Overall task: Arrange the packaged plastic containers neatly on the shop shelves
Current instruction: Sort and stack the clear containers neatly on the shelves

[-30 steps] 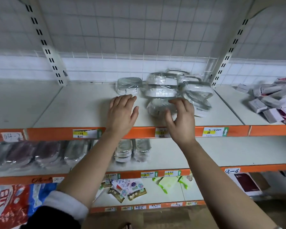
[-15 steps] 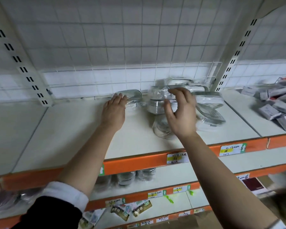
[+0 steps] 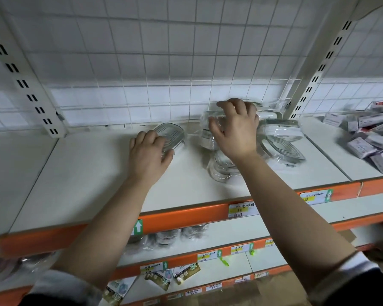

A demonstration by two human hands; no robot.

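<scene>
Left hand [image 3: 147, 155] and right hand [image 3: 234, 133] partly hide wrapped containers [image 3: 173, 134]; labels [image 3: 241, 209] illegible.

My containers [image 3: 171, 136] are clear with ribbed lines; shelf [image 3: 86, 173] white, front edge [image 3: 186, 217] orange; five-o'clock price label [image 3: 241, 209] yellow and white.

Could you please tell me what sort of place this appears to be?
Probably a small shop: white shelves with orange front edges, handwritten yellow-and-white price labels on them, and plastic-wrapped clear containers stocked beside small white boxes.

Clear film-wrapped oval containers [image 3: 279, 140] in a tumbled heap on the white shelf [image 3: 86, 173], one single container [image 3: 171, 136] just left.
</scene>
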